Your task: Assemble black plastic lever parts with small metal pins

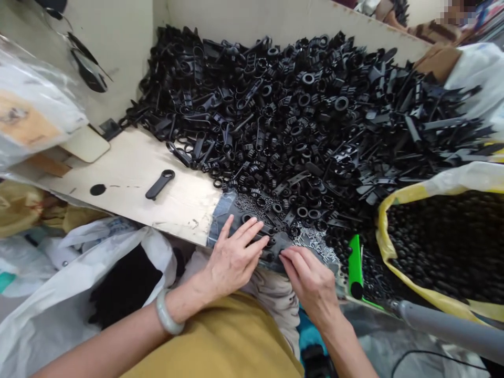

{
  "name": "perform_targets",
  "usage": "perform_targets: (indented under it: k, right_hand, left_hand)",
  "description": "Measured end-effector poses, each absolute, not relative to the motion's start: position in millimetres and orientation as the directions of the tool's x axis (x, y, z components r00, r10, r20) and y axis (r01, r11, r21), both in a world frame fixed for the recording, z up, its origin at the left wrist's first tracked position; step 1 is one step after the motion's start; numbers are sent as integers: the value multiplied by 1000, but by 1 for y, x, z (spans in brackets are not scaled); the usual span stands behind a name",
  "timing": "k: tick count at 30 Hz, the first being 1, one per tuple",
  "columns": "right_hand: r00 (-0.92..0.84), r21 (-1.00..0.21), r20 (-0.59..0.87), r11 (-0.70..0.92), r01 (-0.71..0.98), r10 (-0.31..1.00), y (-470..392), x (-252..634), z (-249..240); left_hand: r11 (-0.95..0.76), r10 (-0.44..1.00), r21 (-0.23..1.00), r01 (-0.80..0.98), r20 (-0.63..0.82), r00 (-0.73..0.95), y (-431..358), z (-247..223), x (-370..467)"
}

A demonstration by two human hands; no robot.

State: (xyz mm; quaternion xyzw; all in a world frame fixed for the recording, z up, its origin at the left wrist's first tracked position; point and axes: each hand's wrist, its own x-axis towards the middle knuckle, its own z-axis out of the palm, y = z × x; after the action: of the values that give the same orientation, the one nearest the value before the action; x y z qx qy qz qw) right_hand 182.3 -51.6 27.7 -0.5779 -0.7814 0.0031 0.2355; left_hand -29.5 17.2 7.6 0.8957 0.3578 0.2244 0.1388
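Note:
My left hand (236,254) lies flat with its fingers spread, the fingertips touching black plastic parts on a piece of denim cloth (219,218) at the table's front edge. Close by on its right, my right hand (309,273) is closed, thumb and forefinger pinched together low over the cloth. Whatever those fingertips hold is too small and dark to make out. Just beyond my hands lie a small heap of silver pins or screws (315,242) and loose black rings (302,212). A black handle-like part with a ring end (160,185) rests apart on the bare board.
A large pile of black plastic parts (252,100) fills the back. To the right, a yellow-edged sack (384,231) holds small black pieces, near a green tool (355,262) and a grey tube (441,317). A white bag (157,252) hangs front left. Another person's arm shows top right.

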Motion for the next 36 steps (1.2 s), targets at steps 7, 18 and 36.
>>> perform_targets:
  k: [7, 18, 36]
  right_hand:
    - [-158, -520, 232, 260, 814, 960, -47, 189, 29]
    - [-107, -596, 311, 282, 752, 944, -56, 179, 37]
    - [297, -918, -392, -352, -181, 871, -62, 168, 17]
  left_hand:
    - [-690, 719, 408, 598, 290, 632, 14, 10, -27]
    - [-695, 715, 386, 607, 284, 638, 11, 5, -26]
    - [-693, 718, 385, 609, 304, 626, 11, 2, -25]
